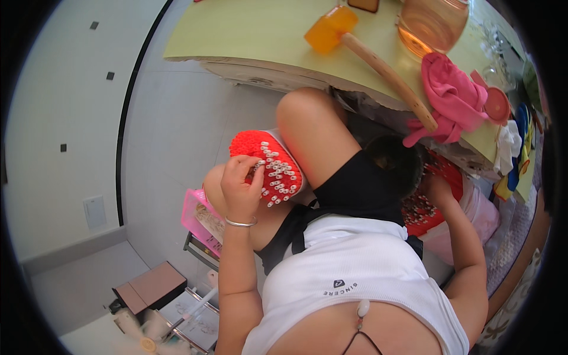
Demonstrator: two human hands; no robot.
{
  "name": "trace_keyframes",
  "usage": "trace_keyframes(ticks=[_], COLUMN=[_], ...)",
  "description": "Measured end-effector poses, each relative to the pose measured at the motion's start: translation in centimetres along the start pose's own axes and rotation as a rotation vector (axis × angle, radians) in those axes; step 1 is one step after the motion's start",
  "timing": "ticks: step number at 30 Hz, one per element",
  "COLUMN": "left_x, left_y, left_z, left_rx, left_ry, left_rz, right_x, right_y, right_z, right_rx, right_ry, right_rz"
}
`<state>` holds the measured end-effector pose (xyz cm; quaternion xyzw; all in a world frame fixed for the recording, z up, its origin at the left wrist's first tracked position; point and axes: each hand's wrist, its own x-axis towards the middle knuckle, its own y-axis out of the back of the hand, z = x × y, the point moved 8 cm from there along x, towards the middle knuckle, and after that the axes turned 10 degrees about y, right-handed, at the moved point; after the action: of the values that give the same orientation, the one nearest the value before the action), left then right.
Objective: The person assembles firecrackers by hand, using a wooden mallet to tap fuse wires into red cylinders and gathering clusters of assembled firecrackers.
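Gripping red pegged block point(267, 161) w/ left hand point(241, 188), long axis slanting upper-left to lower-right, pegs facing viewer, right hand point(435, 188) state unclear

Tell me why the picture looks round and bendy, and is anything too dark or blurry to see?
In the head view the fisheye lens curves straight lines near the rim, like the table edge, and leaves black corners. Daylight makes the floor bright and the red beaded piece in the left hand sharp. The right hand sits in shadow under the table, hard to make out.
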<state>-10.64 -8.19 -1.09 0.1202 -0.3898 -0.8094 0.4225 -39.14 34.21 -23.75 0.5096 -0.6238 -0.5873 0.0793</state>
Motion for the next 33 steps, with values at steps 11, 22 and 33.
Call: trace_keyframes(ticks=[11,22,33], left_x=[0.3,2.0,-5.2], left_y=[2.8,12.7,2.0], left_z=[3.1,7.5,-0.6], left_rx=[0.008,-0.465,0.012], left_ry=[-0.039,-0.027,-0.105], left_rz=[0.088,0.28,-0.048], right_x=[7.9,6.6,5.0], right_y=[18.0,22.0,22.8], right_z=[-33.9,-49.8,-50.1], right_rx=[0.66,1.101,1.016], right_ry=[0.867,1.276,1.209], right_rz=[0.253,-0.261,-0.204])
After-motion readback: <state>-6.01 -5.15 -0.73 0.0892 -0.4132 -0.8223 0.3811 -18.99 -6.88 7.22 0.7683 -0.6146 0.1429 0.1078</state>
